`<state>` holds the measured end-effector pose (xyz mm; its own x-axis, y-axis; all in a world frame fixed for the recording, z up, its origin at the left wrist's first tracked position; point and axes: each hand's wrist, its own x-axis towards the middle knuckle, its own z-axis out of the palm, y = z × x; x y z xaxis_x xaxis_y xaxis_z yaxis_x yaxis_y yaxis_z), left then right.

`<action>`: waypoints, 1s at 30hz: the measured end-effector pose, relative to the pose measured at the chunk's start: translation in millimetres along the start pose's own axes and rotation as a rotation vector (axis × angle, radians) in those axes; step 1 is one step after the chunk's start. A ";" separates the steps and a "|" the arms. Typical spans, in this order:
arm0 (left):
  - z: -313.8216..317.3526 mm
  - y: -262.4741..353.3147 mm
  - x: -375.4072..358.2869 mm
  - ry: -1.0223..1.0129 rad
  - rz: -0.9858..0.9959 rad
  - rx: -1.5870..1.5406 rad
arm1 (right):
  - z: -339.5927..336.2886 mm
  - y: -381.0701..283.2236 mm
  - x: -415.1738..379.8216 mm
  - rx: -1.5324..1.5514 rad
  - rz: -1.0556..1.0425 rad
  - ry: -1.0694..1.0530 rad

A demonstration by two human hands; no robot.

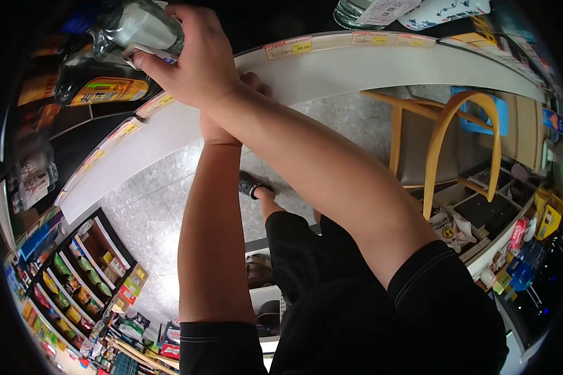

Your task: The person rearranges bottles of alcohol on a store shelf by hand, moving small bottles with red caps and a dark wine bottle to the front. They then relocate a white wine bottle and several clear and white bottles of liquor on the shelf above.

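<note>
My right hand (200,56) reaches across to the upper left, its fingers and thumb closed round a clear glass bottle (147,28) with something white showing through it. Right beside the bottle, below it in the view, lies a dark bottle (109,90) with an orange and yellow label. A blue cap (78,20) shows at the upper left. My left hand (218,130) is crossed beneath my right wrist, in front of the white shelf edge. Only its bent finger ends show past the wrist; what they hold, if anything, is hidden.
Price tags (288,49) line the curved white shelf edge (331,65). A glass jar (356,14) and a white patterned bottle (444,12) stand above it. At right is a wooden armchair (428,144) by a blue stool (491,112). A snack rack (75,281) stands lower left.
</note>
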<state>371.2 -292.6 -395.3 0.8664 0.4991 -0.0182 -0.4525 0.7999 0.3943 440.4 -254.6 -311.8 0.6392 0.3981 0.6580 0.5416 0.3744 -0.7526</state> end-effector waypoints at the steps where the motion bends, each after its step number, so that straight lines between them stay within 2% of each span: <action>1: 2.9 0.9 0.0 0.007 -0.001 0.005 | -0.6 -2.3 1.7 0.005 0.006 0.002; 3: 7.9 1.2 -1.2 0.042 0.058 0.459 | -4.4 -6.5 2.7 0.013 0.052 0.015; 4: 8.4 3.1 -1.2 0.052 0.059 0.460 | -6.8 -7.5 5.6 0.018 0.059 0.011; 6: 7.3 6.8 -0.7 0.074 0.069 1.534 | -12.9 -9.9 10.9 0.007 0.159 -0.212; 7: 2.6 7.0 -1.8 0.078 0.063 1.534 | -11.9 -7.7 9.0 0.009 0.166 -0.212; 9: -4.8 7.9 -2.2 0.246 0.071 1.500 | -8.5 -2.5 10.3 -0.047 0.088 -0.199; 10: 1.4 9.9 -1.9 0.245 0.070 1.505 | -8.8 -1.9 12.7 -0.045 0.089 -0.195; 12: 14.4 12.4 -2.9 0.126 0.273 2.157 | -12.1 0.5 17.5 -0.053 0.121 -0.286; 13: 21.1 12.5 -0.7 0.128 0.275 2.157 | -15.2 0.8 23.1 -0.052 0.120 -0.287; 15: 31.2 11.4 2.8 0.088 0.528 2.330 | -21.8 3.5 37.0 -0.104 0.152 -0.488; 17: 28.6 12.1 3.8 0.019 0.583 2.366 | -27.7 4.3 50.0 -0.153 0.123 -0.560; 20: 35.2 10.8 4.9 0.017 0.592 2.341 | -41.1 8.0 70.1 -0.213 0.055 -0.694; 22: 34.7 11.1 4.8 0.039 0.509 2.373 | -54.8 12.0 79.1 -0.159 0.001 -0.709; 23: 37.4 11.0 4.7 0.042 0.508 2.374 | -61.9 11.5 84.8 -0.211 0.051 -0.747; 25: 42.1 11.2 4.6 0.049 0.517 2.358 | -80.5 11.6 92.7 -0.213 -0.001 -0.703; 27: 41.0 10.9 4.4 0.052 0.524 2.355 | -96.7 9.8 101.0 -0.259 0.091 -0.730; 30: 39.5 11.3 3.9 0.055 0.516 2.349 | -116.6 12.3 108.4 -0.299 0.101 -0.676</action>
<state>377.8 -294.8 -354.6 0.7872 0.4885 0.3763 0.3843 -0.8659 0.3202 580.0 -304.5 -252.5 0.2703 0.8830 0.3837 0.6855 0.1033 -0.7207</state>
